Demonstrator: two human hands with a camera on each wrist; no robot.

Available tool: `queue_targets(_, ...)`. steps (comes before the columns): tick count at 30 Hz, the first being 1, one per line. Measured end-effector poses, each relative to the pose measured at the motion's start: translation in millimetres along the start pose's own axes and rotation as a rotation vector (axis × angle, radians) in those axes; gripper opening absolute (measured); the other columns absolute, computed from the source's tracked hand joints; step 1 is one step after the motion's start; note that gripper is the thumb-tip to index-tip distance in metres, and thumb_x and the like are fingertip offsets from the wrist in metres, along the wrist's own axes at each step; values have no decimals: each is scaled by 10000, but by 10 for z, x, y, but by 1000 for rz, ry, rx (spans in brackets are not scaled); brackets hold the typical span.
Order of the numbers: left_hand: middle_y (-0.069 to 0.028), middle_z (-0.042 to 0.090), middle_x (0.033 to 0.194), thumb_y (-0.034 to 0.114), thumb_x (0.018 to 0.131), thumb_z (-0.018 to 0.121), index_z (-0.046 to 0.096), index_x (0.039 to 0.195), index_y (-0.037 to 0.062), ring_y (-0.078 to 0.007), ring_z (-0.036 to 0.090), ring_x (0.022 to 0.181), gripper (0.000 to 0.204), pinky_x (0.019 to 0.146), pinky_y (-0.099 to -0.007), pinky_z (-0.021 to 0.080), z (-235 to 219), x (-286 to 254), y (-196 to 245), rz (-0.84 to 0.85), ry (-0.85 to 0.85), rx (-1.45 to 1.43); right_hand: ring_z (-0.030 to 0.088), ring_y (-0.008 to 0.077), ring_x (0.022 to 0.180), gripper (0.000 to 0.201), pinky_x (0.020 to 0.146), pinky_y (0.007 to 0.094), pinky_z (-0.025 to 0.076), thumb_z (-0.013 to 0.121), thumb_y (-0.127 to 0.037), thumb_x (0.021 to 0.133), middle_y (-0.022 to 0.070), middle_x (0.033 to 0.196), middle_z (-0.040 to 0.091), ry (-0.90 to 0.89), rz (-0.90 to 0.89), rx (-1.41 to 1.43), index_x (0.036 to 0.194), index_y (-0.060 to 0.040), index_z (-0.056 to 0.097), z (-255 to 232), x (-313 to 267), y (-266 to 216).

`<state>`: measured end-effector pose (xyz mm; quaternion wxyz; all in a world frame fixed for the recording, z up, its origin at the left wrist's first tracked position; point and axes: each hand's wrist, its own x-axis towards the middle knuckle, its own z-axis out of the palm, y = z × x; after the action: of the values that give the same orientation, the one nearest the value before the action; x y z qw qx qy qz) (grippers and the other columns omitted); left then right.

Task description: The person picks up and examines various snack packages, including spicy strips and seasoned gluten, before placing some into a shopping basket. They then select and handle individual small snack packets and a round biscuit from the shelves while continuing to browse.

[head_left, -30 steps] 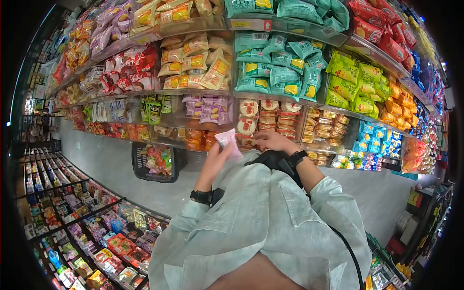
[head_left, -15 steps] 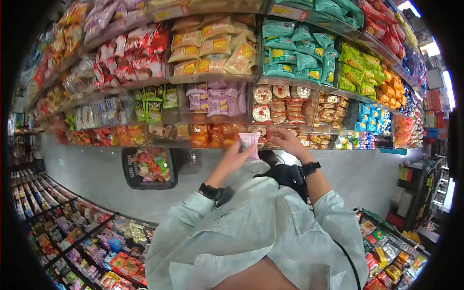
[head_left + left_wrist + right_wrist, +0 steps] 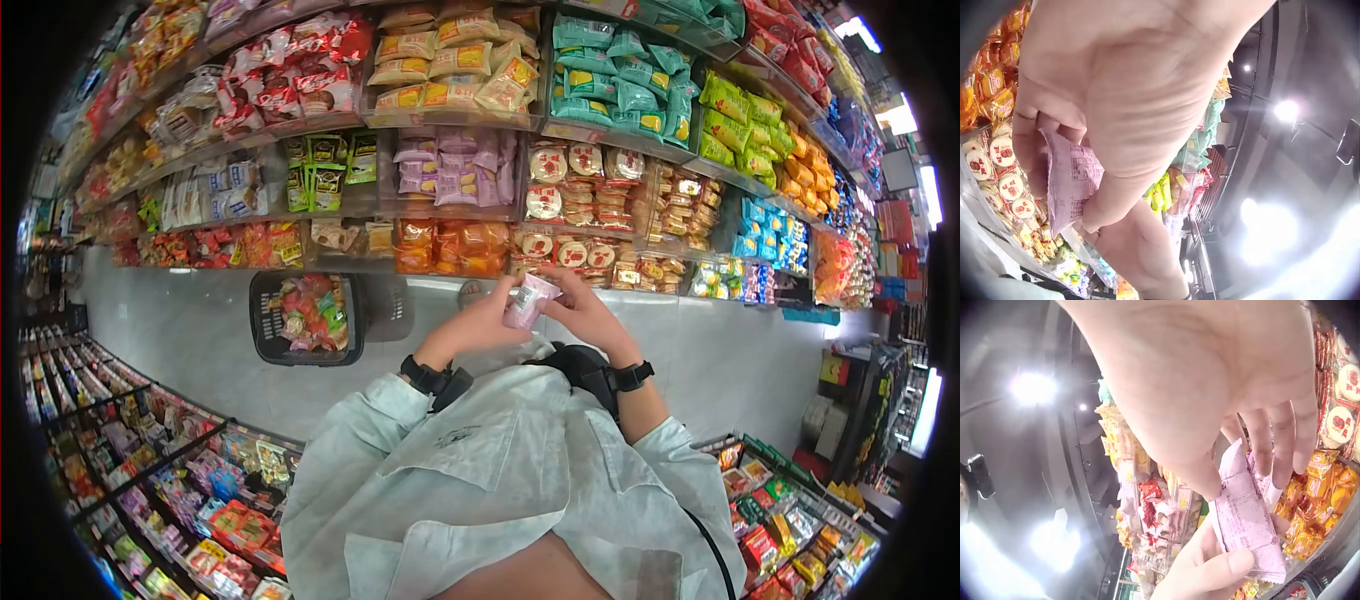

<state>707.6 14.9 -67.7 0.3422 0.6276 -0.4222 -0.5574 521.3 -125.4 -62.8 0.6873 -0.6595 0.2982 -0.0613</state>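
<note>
A small pale purple snack packet [image 3: 530, 302] is held in front of the body, between both hands. My left hand [image 3: 475, 325] grips its lower end, with the thumb flat across the wrapper in the right wrist view. At the upper end my right hand [image 3: 592, 318] pinches the packet's edge between thumb and index finger, while its other fingers extend past it. Rows of fine print run along the wrapper [image 3: 1244, 519]. Similar purple packets [image 3: 455, 170] fill a shelf bin just ahead.
A dark shopping basket [image 3: 258, 345] with assorted packets stands on the grey floor [image 3: 400, 345] at left. Tiered clear bins ahead hold orange packets [image 3: 455, 245], round white-labelled biscuits [image 3: 545, 203] and teal packets [image 3: 590, 85]. Lower display racks [image 3: 150, 480] stand behind.
The right hand has come away from beside the biscuit bin to the purple packet in the left hand. The packet is now lower and tilted, and the view has shifted.
</note>
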Motion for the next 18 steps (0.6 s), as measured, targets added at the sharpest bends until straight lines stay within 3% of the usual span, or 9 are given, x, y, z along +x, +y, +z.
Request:
queue_targets(4, -186, 614, 1221, 158, 812, 835, 311, 1469, 24, -215, 642, 1059, 850, 885, -337, 529, 470, -72, -123, 54, 157, -80, 610, 90, 892, 297, 758, 267, 507, 712, -161, 960, 28, 1033, 654, -48, 60, 17, 1201, -32, 597, -110, -213, 2)
queue_targets(7, -190, 594, 1255, 112, 856, 802, 309, 1480, 39, -193, 653, 1032, 799, 830, -324, 550, 713, -252, -93, -8, 309, -171, 615, 95, 875, 286, 764, 267, 509, 713, -167, 959, 25, 1006, 653, 5, 29, 139, 1186, -35, 601, -134, -284, 196)
queue_targets(11, -185, 559, 1290, 124, 887, 787, 303, 1499, 56, -173, 659, 943, 784, 779, -308, 558, 808, -595, -166, -36, 573, -80, 625, 113, 850, 362, 779, 270, 520, 720, -193, 963, 40, 984, 655, -77, 148, 338, 1259, -40, 575, 45, -322, 304)
queue_targets(12, -162, 558, 1281, 120, 900, 770, 317, 1499, 60, -165, 651, 884, 753, 772, -307, 555, 806, -688, -209, -64, 632, -174, 627, 115, 844, 393, 778, 272, 523, 719, -198, 966, 44, 980, 654, -88, 150, 320, 1293, -48, 562, 83, -321, 330)
queue_targets(14, -162, 571, 1272, 168, 905, 775, 327, 1501, 57, -186, 674, 935, 754, 780, -309, 556, 718, -815, -446, -95, 718, -218, 632, 120, 832, 455, 778, 275, 528, 717, -209, 971, 51, 971, 652, -114, 155, 268, 1362, -65, 535, 138, -291, 374)
queue_targets(18, -147, 609, 1218, 252, 941, 744, 428, 1437, 48, -181, 688, 946, 623, 781, -321, 554, 447, -933, -958, -196, 739, -279, 635, 118, 820, 513, 780, 284, 540, 700, -214, 982, 56, 966, 637, 35, 163, 268, 1444, -123, 496, 128, -237, 420)
